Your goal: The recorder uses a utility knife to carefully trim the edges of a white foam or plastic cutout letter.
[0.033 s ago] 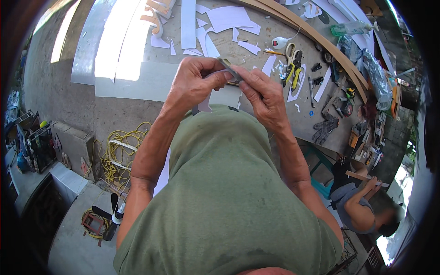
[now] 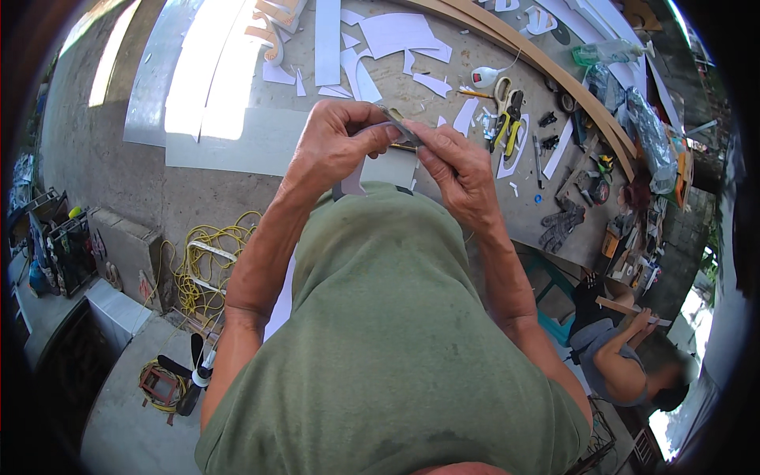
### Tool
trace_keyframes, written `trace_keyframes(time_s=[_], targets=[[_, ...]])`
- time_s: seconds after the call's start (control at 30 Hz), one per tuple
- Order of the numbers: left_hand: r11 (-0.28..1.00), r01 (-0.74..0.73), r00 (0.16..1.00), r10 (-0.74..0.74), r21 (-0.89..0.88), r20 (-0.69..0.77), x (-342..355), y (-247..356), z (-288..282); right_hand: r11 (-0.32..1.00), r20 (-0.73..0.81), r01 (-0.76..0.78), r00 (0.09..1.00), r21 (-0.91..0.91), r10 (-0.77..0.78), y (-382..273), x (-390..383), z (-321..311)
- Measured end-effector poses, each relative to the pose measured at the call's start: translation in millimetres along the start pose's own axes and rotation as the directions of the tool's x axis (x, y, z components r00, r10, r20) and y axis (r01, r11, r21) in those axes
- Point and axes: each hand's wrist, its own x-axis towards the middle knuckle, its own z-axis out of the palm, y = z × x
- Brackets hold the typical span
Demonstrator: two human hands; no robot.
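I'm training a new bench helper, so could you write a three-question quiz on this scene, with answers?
1. True or false: the left hand and right hand are both empty.

2. Beside the scissors lies a hand tool with handles in black and: (a) red, (b) yellow, (c) blue.

3. Fill in: the gray glove lies on the ____.

Key: 1 false, the right hand pinches a thin gray strip; 2 b; 3 table.
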Motion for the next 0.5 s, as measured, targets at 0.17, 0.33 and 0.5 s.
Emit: trace_keyframes(time_s=[0.17, 0.33, 0.5], targets=[[0.999, -0.024, 0.999, 0.023, -0.033, -0.029, 2, 7, 6, 0.996, 0.022, -0.076, 0.997, 0.040, 0.075, -6, 15, 0], [0.988, -0.050, 0.984, 0.024, -0.149, -0.174, 3, -1, -12, 0.994, 0.068, -0.111, 0.992, -0.004, 0.111, 4, -14, 1], [0.970, -0.089, 0.980, 0.046, -0.225, -0.192, 0, 4, -11, 0.926, -0.111, -0.278, 0.943, 0.254, 0.314, -4, -12, -2]])
